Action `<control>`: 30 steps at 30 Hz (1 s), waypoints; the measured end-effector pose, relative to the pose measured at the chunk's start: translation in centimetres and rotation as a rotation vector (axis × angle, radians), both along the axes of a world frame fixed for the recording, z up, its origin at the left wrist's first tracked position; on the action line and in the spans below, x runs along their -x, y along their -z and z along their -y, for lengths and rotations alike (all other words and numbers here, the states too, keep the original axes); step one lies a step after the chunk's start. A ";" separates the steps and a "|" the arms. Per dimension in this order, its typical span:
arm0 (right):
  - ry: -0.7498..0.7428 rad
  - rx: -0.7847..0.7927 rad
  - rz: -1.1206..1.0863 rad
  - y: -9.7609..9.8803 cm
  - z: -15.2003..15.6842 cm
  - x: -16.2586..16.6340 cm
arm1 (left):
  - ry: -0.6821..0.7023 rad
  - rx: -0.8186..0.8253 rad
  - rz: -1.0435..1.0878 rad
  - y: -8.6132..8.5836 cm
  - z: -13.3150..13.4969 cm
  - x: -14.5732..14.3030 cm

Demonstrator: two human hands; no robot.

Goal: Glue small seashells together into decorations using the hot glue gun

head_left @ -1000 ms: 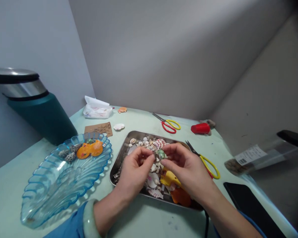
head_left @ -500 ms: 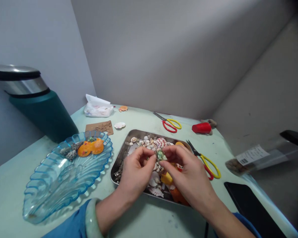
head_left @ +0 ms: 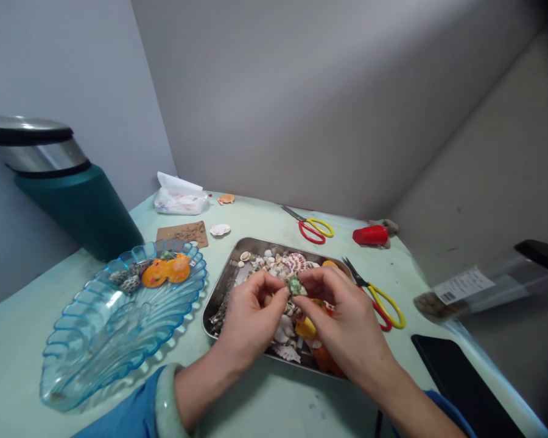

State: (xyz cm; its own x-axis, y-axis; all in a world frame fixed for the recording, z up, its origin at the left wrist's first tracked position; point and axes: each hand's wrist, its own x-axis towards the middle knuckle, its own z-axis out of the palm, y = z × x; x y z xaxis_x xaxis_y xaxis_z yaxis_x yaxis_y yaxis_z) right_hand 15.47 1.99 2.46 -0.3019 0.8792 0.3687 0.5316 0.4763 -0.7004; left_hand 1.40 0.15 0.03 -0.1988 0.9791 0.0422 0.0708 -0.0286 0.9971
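Note:
A small green and white shell (head_left: 296, 286) is pinched between the thumb and fingers of my right hand (head_left: 342, 310). My left hand (head_left: 253, 310) has its thumb and fingertips pressed together at the shell's left side; whether they grip the shell or something tiny beside it is hard to make out. Both hands are above a metal tray (head_left: 217, 292) full of mixed shells. In it lie small white shells, a red-striped scallop shell (head_left: 296, 261), and yellow and orange pieces (head_left: 305, 328), partly hidden by my hands.
Left of the tray lies a clear blue scalloped dish (head_left: 119, 328) holding orange and grey shells. A green bottle (head_left: 82, 207) stands behind it. Two pairs of scissors (head_left: 317, 228) (head_left: 386, 304), a red object (head_left: 369, 236), and a black flat object (head_left: 456, 377) are on the right.
The green shell has turned slightly between my fingertips. My hands stay almost where they were, and the rest of the table looks the same.

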 end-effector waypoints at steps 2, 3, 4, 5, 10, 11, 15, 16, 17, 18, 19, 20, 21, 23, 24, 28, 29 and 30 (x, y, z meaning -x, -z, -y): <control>-0.005 -0.010 0.004 0.0 0.0 0.0 | -0.002 0.007 -0.005 0.0 0.0 0.0; -0.007 -0.012 0.003 -0.1 0.0 0.0 | -0.004 0.009 -0.006 0.0 -0.1 0.0; -0.008 -0.010 0.000 -0.1 0.0 0.0 | -0.007 0.010 -0.006 0.0 -0.1 0.0; -0.007 0.000 -0.006 -0.1 -0.1 -0.1 | -0.010 0.010 -0.006 0.1 -0.2 0.0; -0.026 0.156 -0.102 0.1 -0.7 -0.4 | -0.025 0.001 0.032 0.1 -0.3 0.0; -0.035 0.186 -0.127 0.3 -0.9 -0.4 | -0.025 -0.003 0.046 0.2 -0.3 0.0; -0.046 0.236 -0.170 0.5 -1.2 -0.5 | -0.017 -0.003 0.066 0.3 -0.3 -0.1; -0.043 0.231 -0.163 0.5 -1.1 -0.5 | -0.014 -0.003 0.059 0.3 -0.2 0.0; -0.040 0.215 -0.151 0.4 -1.1 -0.4 | -0.013 -0.005 0.051 0.3 -0.2 0.0; -0.038 0.192 -0.132 0.3 -1.0 -0.4 | -0.010 -0.007 0.045 0.3 -0.1 0.0; -0.035 0.163 -0.112 0.2 -0.9 -0.4 | -0.007 -0.010 0.042 0.3 -0.1 0.0; -0.030 0.131 -0.090 0.2 -0.8 -0.3 | -0.003 -0.011 0.043 0.2 0.0 0.0; -0.028 0.103 -0.069 0.1 -0.7 -0.3 | 0.001 -0.009 0.045 0.2 0.0 0.0; -0.025 0.059 -0.035 0.0 -0.5 -0.2 | 0.007 0.000 0.043 0.2 0.0 0.0; -0.028 0.042 -0.023 -0.1 -0.5 -0.2 | 0.010 -0.001 0.039 0.2 0.0 0.0; -0.046 -0.027 0.021 0.0 -0.3 -0.2 | 0.023 -0.011 0.031 0.2 0.0 0.0; -0.053 -0.045 0.032 0.0 -0.3 -0.2 | 0.027 -0.010 0.033 0.2 0.0 0.1; -0.058 -0.062 0.042 0.1 -0.2 -0.3 | 0.031 -0.006 0.035 0.2 0.0 0.1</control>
